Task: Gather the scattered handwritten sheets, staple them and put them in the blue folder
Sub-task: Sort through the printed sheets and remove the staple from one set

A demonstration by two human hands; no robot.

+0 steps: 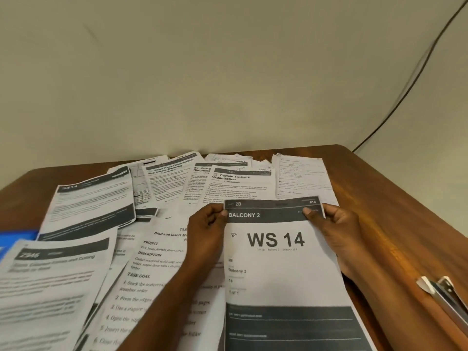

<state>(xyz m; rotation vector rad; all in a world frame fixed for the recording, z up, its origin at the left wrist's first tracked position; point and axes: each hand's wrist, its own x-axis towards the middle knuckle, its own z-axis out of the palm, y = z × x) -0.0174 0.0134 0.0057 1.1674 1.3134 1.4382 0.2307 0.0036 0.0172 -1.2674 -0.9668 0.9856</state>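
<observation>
The job has hardly begun: both hands, left hand (207, 224) and right hand (339, 229), pinch the top corners of the WS 14 sheet (278, 264), while handwritten sheets (302, 179) lie upper right, unstapled, and the blue folder (17, 236) waits far left.

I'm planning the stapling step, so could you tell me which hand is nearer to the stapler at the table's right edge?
Right. The right hand pinches the top right corner of the WS 14 sheet, just up-left of the stapler. The left hand pinches the sheet's top left corner, farther away.
</observation>
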